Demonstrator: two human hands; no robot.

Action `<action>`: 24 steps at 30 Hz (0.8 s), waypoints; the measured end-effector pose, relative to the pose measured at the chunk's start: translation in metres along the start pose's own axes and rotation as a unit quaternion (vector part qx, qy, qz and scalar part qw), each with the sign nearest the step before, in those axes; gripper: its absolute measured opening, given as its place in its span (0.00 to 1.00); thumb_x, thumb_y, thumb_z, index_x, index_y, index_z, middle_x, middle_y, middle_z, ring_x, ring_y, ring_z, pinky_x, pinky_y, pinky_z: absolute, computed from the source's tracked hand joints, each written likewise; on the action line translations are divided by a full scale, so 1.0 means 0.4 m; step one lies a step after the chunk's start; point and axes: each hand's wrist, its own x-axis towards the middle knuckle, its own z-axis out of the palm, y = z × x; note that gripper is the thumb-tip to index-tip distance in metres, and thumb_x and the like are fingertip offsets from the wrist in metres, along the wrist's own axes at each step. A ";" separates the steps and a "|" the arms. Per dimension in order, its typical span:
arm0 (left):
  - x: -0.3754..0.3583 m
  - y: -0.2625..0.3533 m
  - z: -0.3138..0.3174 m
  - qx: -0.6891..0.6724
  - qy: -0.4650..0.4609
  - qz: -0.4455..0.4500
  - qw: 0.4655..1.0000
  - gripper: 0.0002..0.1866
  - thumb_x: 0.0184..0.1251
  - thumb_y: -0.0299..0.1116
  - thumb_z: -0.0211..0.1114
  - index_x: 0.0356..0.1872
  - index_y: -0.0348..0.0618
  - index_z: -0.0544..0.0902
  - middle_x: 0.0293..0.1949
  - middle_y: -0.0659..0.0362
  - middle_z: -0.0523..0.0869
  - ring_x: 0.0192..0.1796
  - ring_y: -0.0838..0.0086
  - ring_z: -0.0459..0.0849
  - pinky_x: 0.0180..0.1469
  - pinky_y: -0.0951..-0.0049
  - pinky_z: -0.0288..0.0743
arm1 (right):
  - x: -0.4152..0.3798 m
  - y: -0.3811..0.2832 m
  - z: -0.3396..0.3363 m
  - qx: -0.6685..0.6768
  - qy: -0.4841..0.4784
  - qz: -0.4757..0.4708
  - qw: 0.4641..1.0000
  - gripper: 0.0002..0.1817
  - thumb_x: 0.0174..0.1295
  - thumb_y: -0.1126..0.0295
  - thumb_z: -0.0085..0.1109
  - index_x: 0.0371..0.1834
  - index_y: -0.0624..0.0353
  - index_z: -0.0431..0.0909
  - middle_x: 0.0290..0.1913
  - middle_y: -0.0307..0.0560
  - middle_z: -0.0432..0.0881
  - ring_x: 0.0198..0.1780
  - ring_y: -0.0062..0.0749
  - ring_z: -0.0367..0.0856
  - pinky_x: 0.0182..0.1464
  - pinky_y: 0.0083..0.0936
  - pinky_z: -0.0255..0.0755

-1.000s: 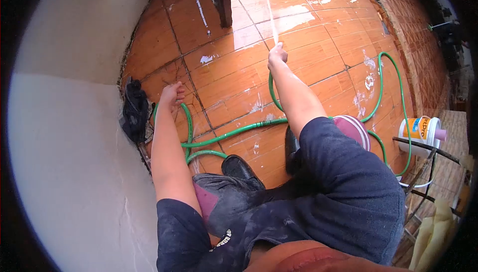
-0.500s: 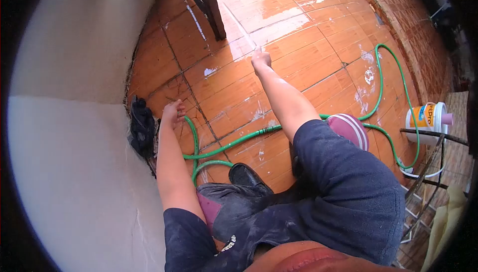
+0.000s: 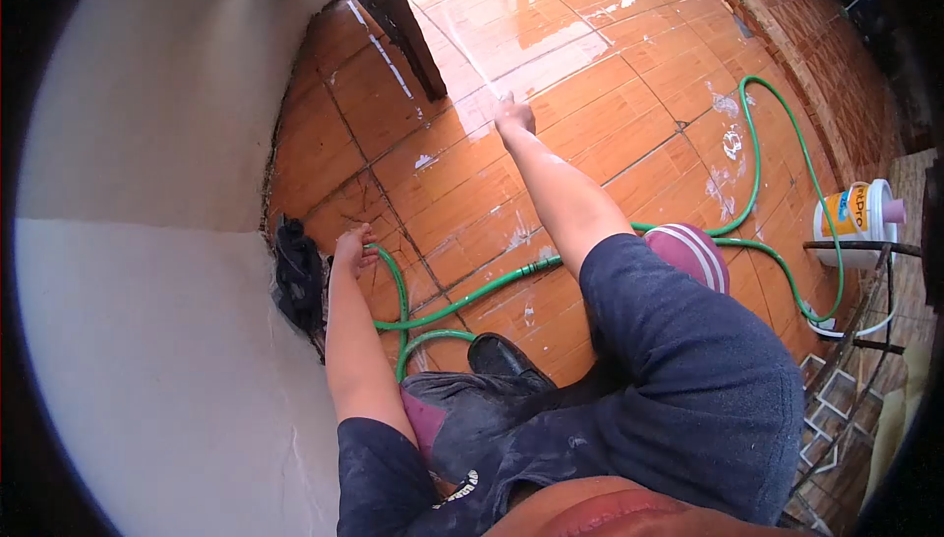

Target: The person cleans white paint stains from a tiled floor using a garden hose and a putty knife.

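Note:
My left hand (image 3: pixel 355 248) is low at the left near the wall, its fingers curled at a green hose (image 3: pixel 482 290). From those fingers the hose bends down and loops across the tiles under my right arm. Stretched forward over the floor, my right hand (image 3: pixel 515 119) is closed in a fist. A thin whitish stick-like thing (image 3: pixel 475 60) runs from this fist toward the bright wet tiles; I cannot tell exactly what it is. A black cloth-like bundle (image 3: pixel 297 276) lies against the wall beside my left hand.
Orange floor tiles (image 3: pixel 580 158) carry white smears and wet glare. A dark wooden post or door edge (image 3: pixel 408 30) stands ahead. At right are a white bucket (image 3: pixel 857 227) with a yellow label, dark metal bars (image 3: pixel 851 245) and a low tiled wall (image 3: pixel 787 6). A pale wall (image 3: pixel 138 291) bounds the left.
The view has shifted slightly, so the floor and post sit a little lower. My left hand and the hose at it appear slightly lower and further right; my right hand stays nearly in place.

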 end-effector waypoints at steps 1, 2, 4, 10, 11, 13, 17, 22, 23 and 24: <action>-0.004 0.004 0.002 0.001 0.001 0.001 1.000 0.16 0.67 0.46 0.59 0.46 0.47 0.76 0.36 0.61 0.81 0.25 0.74 0.79 0.27 0.73 0.76 | -0.008 -0.009 0.000 -0.011 -0.006 -0.003 1.000 0.36 0.65 0.42 0.42 0.46 0.72 0.79 0.53 0.68 0.78 0.57 0.56 0.77 0.57 0.42 0.70; -0.005 0.004 0.002 0.001 -0.001 0.000 1.000 0.16 0.67 0.46 0.59 0.46 0.47 0.76 0.36 0.61 0.81 0.26 0.73 0.79 0.28 0.72 0.76 | -0.001 -0.009 0.003 -0.010 -0.006 -0.002 1.000 0.36 0.65 0.42 0.42 0.46 0.72 0.79 0.53 0.68 0.78 0.57 0.56 0.77 0.57 0.42 0.70; -0.008 0.003 -0.001 0.002 -0.001 -0.002 1.000 0.16 0.67 0.47 0.59 0.46 0.47 0.76 0.36 0.61 0.81 0.26 0.73 0.79 0.29 0.70 0.76 | 0.017 -0.013 0.009 0.001 -0.001 0.013 1.000 0.36 0.65 0.43 0.42 0.47 0.72 0.79 0.53 0.68 0.78 0.57 0.55 0.77 0.57 0.42 0.70; -0.002 -0.018 -0.021 0.019 0.007 -0.008 1.000 0.17 0.67 0.48 0.58 0.46 0.47 0.76 0.35 0.61 0.81 0.31 0.70 0.80 0.36 0.66 0.77 | -0.019 -0.050 -0.050 0.020 -0.018 0.006 1.000 0.35 0.66 0.44 0.43 0.47 0.73 0.78 0.55 0.67 0.77 0.58 0.55 0.76 0.58 0.41 0.70; -0.004 -0.017 -0.023 0.015 -0.005 -0.008 1.000 0.17 0.68 0.48 0.58 0.46 0.47 0.76 0.35 0.61 0.81 0.32 0.69 0.80 0.37 0.66 0.77 | -0.018 -0.050 -0.049 0.021 -0.018 0.006 1.000 0.35 0.66 0.44 0.43 0.47 0.73 0.78 0.55 0.67 0.77 0.58 0.55 0.76 0.58 0.41 0.70; -0.006 -0.013 -0.022 0.013 -0.016 -0.007 1.000 0.17 0.68 0.48 0.58 0.47 0.47 0.76 0.35 0.61 0.80 0.32 0.69 0.80 0.37 0.66 0.77 | -0.016 -0.052 -0.045 0.028 -0.020 0.011 0.999 0.35 0.66 0.43 0.43 0.47 0.73 0.78 0.55 0.67 0.77 0.58 0.55 0.76 0.58 0.41 0.70; -0.010 -0.009 -0.020 0.015 -0.008 -0.007 1.000 0.17 0.68 0.47 0.57 0.48 0.47 0.77 0.36 0.61 0.80 0.31 0.69 0.79 0.37 0.66 0.77 | -0.031 -0.060 -0.047 0.014 -0.013 0.004 1.000 0.36 0.66 0.44 0.42 0.48 0.73 0.78 0.54 0.68 0.77 0.57 0.56 0.76 0.58 0.41 0.70; -0.010 -0.013 -0.026 0.020 0.003 -0.006 1.000 0.16 0.68 0.47 0.57 0.46 0.47 0.77 0.36 0.62 0.80 0.30 0.70 0.79 0.36 0.66 0.77 | -0.025 -0.068 -0.038 -0.012 -0.004 -0.010 1.000 0.36 0.65 0.43 0.43 0.48 0.73 0.78 0.54 0.68 0.77 0.57 0.56 0.77 0.58 0.41 0.70; -0.010 -0.013 -0.026 0.021 0.002 -0.006 1.000 0.15 0.68 0.47 0.57 0.45 0.47 0.77 0.36 0.62 0.80 0.30 0.70 0.79 0.36 0.66 0.77 | -0.021 -0.067 -0.036 -0.011 -0.004 -0.010 1.000 0.36 0.65 0.43 0.43 0.48 0.73 0.78 0.54 0.68 0.77 0.57 0.56 0.77 0.58 0.41 0.70; -0.010 -0.012 -0.027 0.021 0.002 -0.006 1.000 0.15 0.68 0.47 0.57 0.45 0.48 0.77 0.36 0.61 0.80 0.30 0.70 0.79 0.35 0.66 0.77 | -0.018 -0.067 -0.034 -0.008 -0.002 -0.010 1.000 0.36 0.65 0.42 0.43 0.47 0.73 0.79 0.54 0.68 0.77 0.57 0.56 0.77 0.58 0.41 0.70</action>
